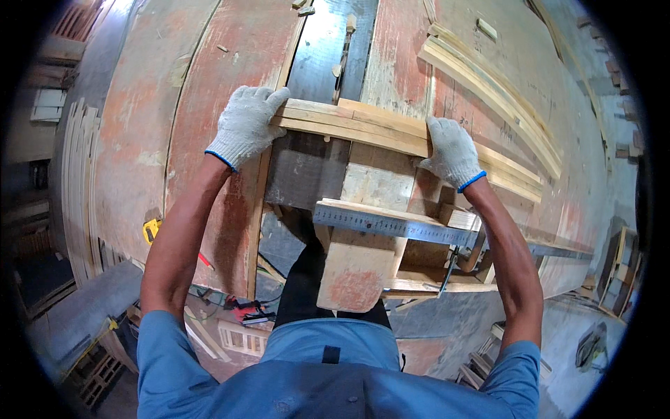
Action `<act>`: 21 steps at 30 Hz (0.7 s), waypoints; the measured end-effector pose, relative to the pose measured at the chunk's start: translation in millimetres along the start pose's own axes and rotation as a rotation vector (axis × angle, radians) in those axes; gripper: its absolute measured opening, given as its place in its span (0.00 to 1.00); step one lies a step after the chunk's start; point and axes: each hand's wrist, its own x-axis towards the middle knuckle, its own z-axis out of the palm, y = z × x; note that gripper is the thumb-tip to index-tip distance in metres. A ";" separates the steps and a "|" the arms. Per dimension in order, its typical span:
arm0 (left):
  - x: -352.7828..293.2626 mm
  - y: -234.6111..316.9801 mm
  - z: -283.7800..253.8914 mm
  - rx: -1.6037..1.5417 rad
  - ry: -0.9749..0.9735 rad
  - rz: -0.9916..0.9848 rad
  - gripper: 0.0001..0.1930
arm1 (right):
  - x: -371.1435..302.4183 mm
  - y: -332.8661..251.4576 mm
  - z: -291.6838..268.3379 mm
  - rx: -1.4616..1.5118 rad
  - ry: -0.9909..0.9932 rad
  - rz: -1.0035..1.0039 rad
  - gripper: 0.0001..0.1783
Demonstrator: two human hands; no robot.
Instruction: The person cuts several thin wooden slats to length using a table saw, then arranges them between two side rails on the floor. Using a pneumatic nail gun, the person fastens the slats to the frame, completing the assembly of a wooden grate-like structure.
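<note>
While the left hand point(246, 124) and right hand point(452, 150) grip them, narrow, pale yellowish wooden strips point(349, 123) lie close together.

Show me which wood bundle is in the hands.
The middle strips, spanning left hand to right hand; no hand touches the upper-right bundle or far-left stack.

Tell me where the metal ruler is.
In the head view, the metal ruler starts near the centre, below the wooden strips held by the left hand and right hand, and runs right, under the right forearm.
</note>
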 end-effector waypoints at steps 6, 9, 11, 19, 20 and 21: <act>0.7 -2.9 -4.3 -0.031 -0.064 -0.018 0.34 | 4.9 0.7 0.5 -0.008 0.012 -0.013 0.36; 0.6 -7.0 0.7 -0.020 -0.025 0.002 0.34 | 8.0 -2.2 -4.1 0.000 -0.035 0.008 0.37; 1.0 -8.0 -1.2 -0.028 -0.044 -0.004 0.34 | 9.0 -4.0 -4.3 -0.005 -0.052 0.023 0.38; -2.9 -6.0 0.8 -0.036 -0.028 0.005 0.35 | 8.2 -0.5 1.2 -0.023 -0.024 0.005 0.39; 0.8 -6.3 -2.1 -0.041 -0.034 0.009 0.35 | 8.3 -0.5 0.7 -0.019 -0.024 0.009 0.39; 3.9 -6.7 -3.5 -0.045 -0.041 0.012 0.36 | 8.2 -0.2 0.4 -0.015 -0.024 0.013 0.39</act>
